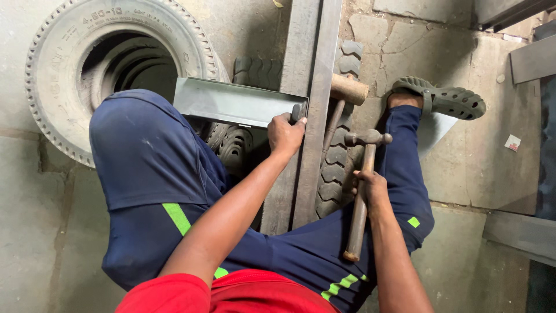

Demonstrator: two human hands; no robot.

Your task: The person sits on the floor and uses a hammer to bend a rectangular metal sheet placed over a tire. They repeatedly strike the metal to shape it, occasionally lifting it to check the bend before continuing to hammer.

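Note:
My left hand (285,134) grips the right end of a short grey steel angle piece (231,102), holding it crosswise against a long steel angle bar (307,93) that runs from near my lap up out of view. My right hand (370,186) holds a wooden-handled hammer (364,174) by the middle of its handle, its metal head (368,138) just right of the long bar. A wooden mallet (346,91) lies beside the bar, above the hammer head.
A small tyre (116,46) lies on the concrete floor at upper left, and another tyre (339,168) sits under the bar. My legs in navy trousers straddle the work; a grey sandal (446,99) is at right. Steel pieces (533,58) lie at far right.

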